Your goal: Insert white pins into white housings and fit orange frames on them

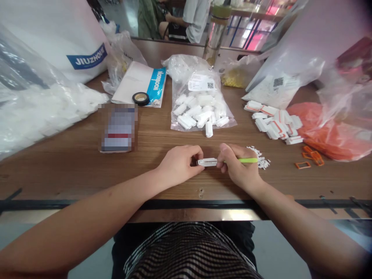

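My left hand (181, 164) pinches the left end of a small white plastic housing (208, 162) with a row of slots along it, held just over the wooden table. In my right hand (240, 166) is a thin tool with a lime-green handle (248, 160); its fingers close round it like a pen. The tool's tip points left and meets the right end of the housing, though its exact shape is hidden by the fingers. Beside the right hand lies a heap of tiny white pieces (264, 162).
A clear bag of white housings (200, 102) lies ahead, one loose housing (209, 129) before it. White housings with orange strips (274, 126), orange frames (315, 157) and an orange bag (331, 131) are right. A phone (119, 128), notebook (128, 83) and black tape roll (141, 99) lie left.
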`<state>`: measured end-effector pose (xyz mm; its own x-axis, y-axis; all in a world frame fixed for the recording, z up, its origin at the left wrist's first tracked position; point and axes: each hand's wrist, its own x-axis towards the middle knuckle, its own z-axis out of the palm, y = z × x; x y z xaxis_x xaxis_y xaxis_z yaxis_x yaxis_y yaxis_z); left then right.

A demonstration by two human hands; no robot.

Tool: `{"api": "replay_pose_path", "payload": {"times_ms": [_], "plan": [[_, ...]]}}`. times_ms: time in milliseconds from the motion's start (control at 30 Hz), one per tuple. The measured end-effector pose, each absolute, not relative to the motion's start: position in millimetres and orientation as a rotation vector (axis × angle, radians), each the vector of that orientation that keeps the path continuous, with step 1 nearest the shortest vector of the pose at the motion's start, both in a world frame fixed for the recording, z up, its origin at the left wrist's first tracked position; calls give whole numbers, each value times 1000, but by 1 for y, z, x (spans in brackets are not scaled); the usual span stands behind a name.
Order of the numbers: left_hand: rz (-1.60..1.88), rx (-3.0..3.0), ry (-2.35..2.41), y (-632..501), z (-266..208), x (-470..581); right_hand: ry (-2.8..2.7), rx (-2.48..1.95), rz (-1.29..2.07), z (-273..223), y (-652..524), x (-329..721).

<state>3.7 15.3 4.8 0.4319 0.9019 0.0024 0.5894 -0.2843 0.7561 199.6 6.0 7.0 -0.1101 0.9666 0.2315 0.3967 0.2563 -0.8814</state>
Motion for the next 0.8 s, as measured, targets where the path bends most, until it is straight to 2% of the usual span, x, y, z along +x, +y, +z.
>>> {"api": "replay_pose_path", "payload": {"times_ms": [600,800], "plan": [[578,2008,1240,16,3,3,-1637,-1291,828,5,7,199],[581,1998,1259,16,4,4,-1850,-1330,686,13,4,199]]}}
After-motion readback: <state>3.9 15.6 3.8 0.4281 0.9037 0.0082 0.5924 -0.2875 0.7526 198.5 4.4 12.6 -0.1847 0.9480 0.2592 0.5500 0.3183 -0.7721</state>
